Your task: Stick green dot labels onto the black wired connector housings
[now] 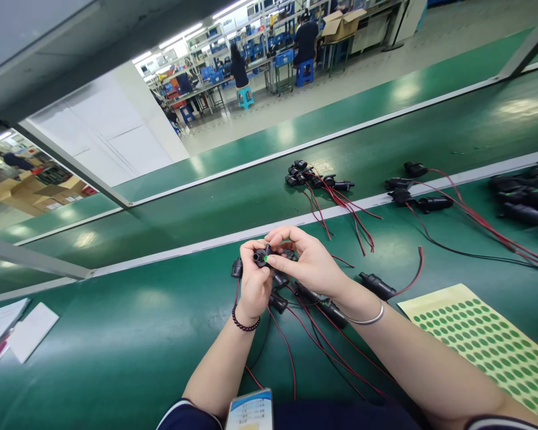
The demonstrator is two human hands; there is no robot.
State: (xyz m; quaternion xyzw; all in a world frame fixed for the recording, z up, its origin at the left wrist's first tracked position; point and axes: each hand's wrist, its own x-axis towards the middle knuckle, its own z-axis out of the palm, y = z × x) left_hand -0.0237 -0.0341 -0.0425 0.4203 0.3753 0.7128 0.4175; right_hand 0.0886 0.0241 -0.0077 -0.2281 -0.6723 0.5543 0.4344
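Observation:
My left hand (254,283) holds a small black pump (259,257) with its round nozzle end facing left. A green dot sticker (266,258) shows on the pump, under the thumb tip of my right hand (311,263). That thumb presses on the sticker while the right fingers curl over the pump's far side, partly hidden. Beneath and behind both hands lie several more black pumps (334,313) with red and black wires (291,358) trailing toward me. To the right is a yellowish sheet of green dot stickers (484,334).
Beyond the hands, a pump cluster (298,173) lies near a white strip (210,248). More pumps (401,194) and a dark pile (526,194) are at right. Notebooks (33,331) and pens lie left. A metal post (36,260) rises at left; people sit in the background.

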